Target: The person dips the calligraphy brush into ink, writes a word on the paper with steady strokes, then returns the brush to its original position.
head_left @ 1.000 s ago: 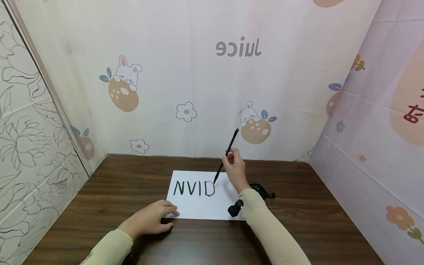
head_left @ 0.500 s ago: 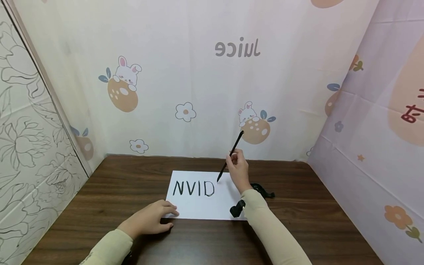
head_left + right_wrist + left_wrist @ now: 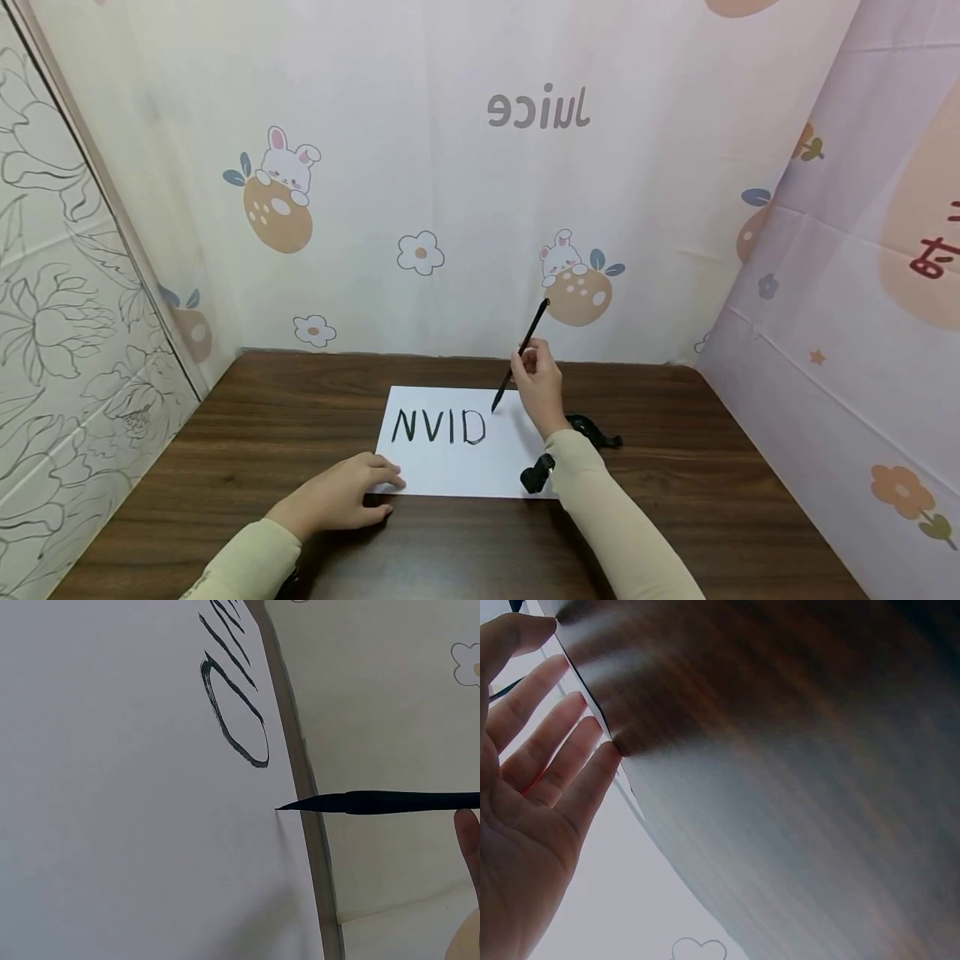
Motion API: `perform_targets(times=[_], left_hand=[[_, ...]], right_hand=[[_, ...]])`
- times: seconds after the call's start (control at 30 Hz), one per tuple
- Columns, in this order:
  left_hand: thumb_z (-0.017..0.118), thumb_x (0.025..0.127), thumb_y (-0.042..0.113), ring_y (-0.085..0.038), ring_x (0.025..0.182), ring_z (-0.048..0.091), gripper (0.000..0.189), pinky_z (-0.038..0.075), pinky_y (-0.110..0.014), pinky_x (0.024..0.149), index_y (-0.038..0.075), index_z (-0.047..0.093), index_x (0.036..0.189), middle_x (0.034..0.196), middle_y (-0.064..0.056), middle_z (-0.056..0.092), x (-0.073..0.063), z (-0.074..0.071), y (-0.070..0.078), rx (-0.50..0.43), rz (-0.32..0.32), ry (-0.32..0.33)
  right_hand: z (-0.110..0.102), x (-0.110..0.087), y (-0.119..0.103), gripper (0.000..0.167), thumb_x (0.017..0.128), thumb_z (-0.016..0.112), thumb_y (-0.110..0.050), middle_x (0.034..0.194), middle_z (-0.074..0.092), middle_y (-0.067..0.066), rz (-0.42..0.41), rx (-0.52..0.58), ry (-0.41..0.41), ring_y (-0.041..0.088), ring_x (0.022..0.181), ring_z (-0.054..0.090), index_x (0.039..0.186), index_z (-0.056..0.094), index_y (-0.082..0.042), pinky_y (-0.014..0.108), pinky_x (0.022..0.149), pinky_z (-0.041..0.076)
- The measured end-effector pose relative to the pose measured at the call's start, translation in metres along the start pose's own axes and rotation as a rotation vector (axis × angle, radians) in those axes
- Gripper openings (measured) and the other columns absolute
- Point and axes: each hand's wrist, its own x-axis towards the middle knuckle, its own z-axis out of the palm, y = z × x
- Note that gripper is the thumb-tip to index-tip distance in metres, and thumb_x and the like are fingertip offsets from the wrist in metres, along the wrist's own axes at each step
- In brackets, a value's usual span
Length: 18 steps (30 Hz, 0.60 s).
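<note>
At the left, a person's left hand [image 3: 339, 496] lies palm down with its fingers straight and slightly apart, fingertips on the near left corner of a smooth white rectangular sheet of paper [image 3: 457, 475]. The sheet lies flat, bearing 4 dark, thin-stroked letters [image 3: 452, 427], NVID, along its far half. Right of the letters, a slender black brush [image 3: 375, 802] leans away to the right, its pointed tip at the paper; contact cannot be told. The right hand [image 3: 542, 387] pinches its shaft between thumb and fingers. A black wrist camera [image 3: 536, 475] juts from the pale right sleeve [image 3: 611, 521], and beyond it a glossy, curved black object [image 3: 591, 430] lies on the table [image 3: 202, 467], partly hidden by the sleeve.

The table is dark brown with streaked wood grain. Around it, the left panel [image 3: 60, 258] carries line-drawn flowers [image 3: 54, 321]; the back cloth [image 3: 480, 192], softly creased, shows 2 rabbits [image 3: 288, 172] on spotted tan fruit [image 3: 278, 223] and a mirrored "Juice" [image 3: 538, 108]; the right cloth [image 3: 855, 375], with fold lines, has a stemmed orange flower [image 3: 903, 492]
</note>
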Motion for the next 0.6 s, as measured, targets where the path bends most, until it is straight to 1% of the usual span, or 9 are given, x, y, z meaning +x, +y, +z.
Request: perform_targets(times=[0.07,0.17,0.23,0.3,0.43,0.6], left_hand=[[0.075,0.088,0.020,-0.021,0.111,0.061,0.025,0.052,-0.038,0.093,0.013,0.074,0.112,0.119,-0.002,0.066,0.0000,0.0000,0.0000,0.001,0.002,0.001],[0.075,0.087,0.020,-0.021,0.111,0.061,0.025,0.052,-0.038,0.093,0.013,0.074,0.111,0.118,-0.002,0.066,-0.0001,-0.0002,0.0003,0.001,0.004,0.004],[0.075,0.087,0.020,-0.021,0.111,0.061,0.025,0.052,-0.038,0.094,0.013,0.074,0.111,0.118,-0.002,0.066,-0.0001,-0.0002,0.0005,0.001,0.004,0.006],[0.075,0.087,0.020,-0.021,0.111,0.061,0.025,0.051,-0.038,0.094,0.013,0.074,0.111,0.118,-0.002,0.066,-0.0001,-0.0002,0.0008,0.002,0.003,0.008],[0.075,0.087,0.020,-0.021,0.111,0.061,0.025,0.051,-0.038,0.094,0.013,0.074,0.112,0.118,-0.002,0.066,-0.0002,-0.0002,0.0010,0.006,0.004,0.008],[0.075,0.087,0.020,-0.021,0.111,0.061,0.025,0.051,-0.038,0.094,0.013,0.074,0.111,0.118,-0.002,0.066,-0.0001,-0.0003,0.0015,0.010,0.006,0.012]], right_hand=[[0.0000,-0.0006,0.0001,0.015,0.099,0.061,-0.010,0.083,0.060,0.009,-0.006,-0.008,-0.006,0.018,0.068,0.059,0.113,0.057,-0.006,0.025,0.060,0.056],[0.0001,-0.0017,0.0000,0.017,0.099,0.062,-0.009,0.083,0.060,0.009,-0.014,-0.017,-0.010,0.018,0.067,0.058,0.114,0.057,-0.002,0.024,0.059,0.054],[0.0002,-0.0026,-0.0002,0.018,0.099,0.061,-0.009,0.084,0.061,0.008,-0.012,-0.023,-0.014,0.018,0.067,0.057,0.114,0.057,-0.001,0.023,0.058,0.053],[0.0002,-0.0037,-0.0007,0.017,0.099,0.062,-0.008,0.084,0.061,0.008,-0.011,-0.028,-0.017,0.018,0.068,0.056,0.114,0.057,-0.002,0.022,0.057,0.051],[0.0002,-0.0049,-0.0014,0.014,0.098,0.062,-0.008,0.084,0.060,0.007,-0.006,-0.048,-0.020,0.018,0.069,0.054,0.112,0.058,-0.008,0.021,0.057,0.047],[-0.0002,-0.0051,-0.0003,0.014,0.098,0.062,-0.007,0.083,0.060,0.007,-0.006,-0.061,-0.027,0.019,0.071,0.054,0.111,0.058,-0.009,0.022,0.058,0.047]])
